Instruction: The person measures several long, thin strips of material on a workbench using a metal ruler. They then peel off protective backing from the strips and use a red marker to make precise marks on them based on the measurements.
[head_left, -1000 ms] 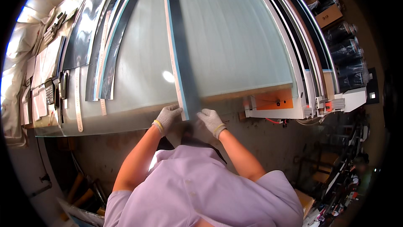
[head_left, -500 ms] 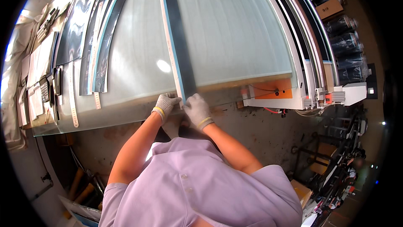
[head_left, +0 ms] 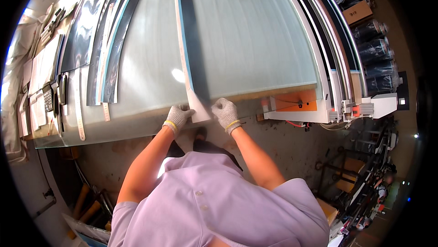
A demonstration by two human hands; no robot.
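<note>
A long narrow strip (head_left: 182, 48), pale on its left side with a light blue edge, runs away from me across a glass-topped table (head_left: 255, 41). A dark band lies along its right. The near end is a white flap, turned broad face up over the table's near edge. My left hand (head_left: 178, 117), in a pale knitted glove with a yellow cuff line, pinches the flap's left edge. Gloved alike, my right hand (head_left: 226, 112) is closed with curled fingers just right of the flap; whatever is between its fingertips is hidden.
At the left lie more dark strips (head_left: 112, 82), metal rulers (head_left: 80, 114), a calculator (head_left: 48, 98) and papers. A white-and-metal rail assembly (head_left: 349, 82) bounds the table's right side, beside an orange panel (head_left: 296, 101). Wrapped dark rolls (head_left: 378, 64) stand beyond.
My right hand has moved right, away from my left hand. Between them the strip's near end has turned and now shows a wide white face. My left hand has barely moved.
</note>
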